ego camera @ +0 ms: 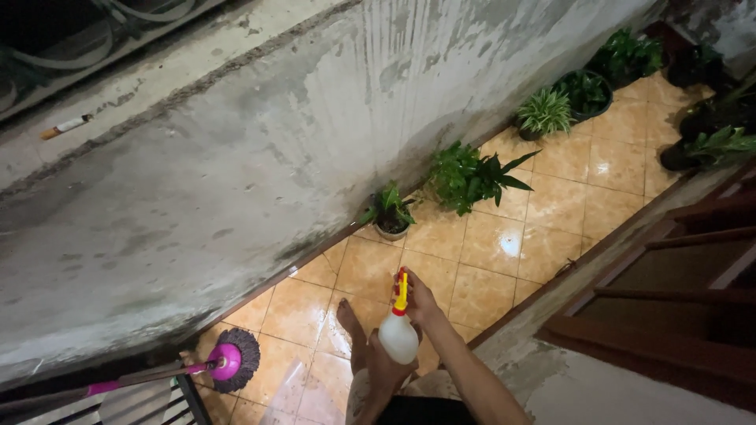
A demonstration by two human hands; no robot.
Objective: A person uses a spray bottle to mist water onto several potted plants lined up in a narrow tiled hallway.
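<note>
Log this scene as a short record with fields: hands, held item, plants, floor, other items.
left hand: cups white spray bottle from below
right hand: on its yellow-red trigger head
plants: small pot and leafy plant by grey wall
floor: orange tiles, glossy
other: pink mop at lower left

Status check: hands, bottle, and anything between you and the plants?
Right hand on yellow trigger; left hand cups white spray bottle. Small potted plant ahead by wall. Wet tiles between, nothing blocking.

Bare right forearm with no sleeve, bare foot [347, 317], dark garment at the waist [421, 411]
</note>
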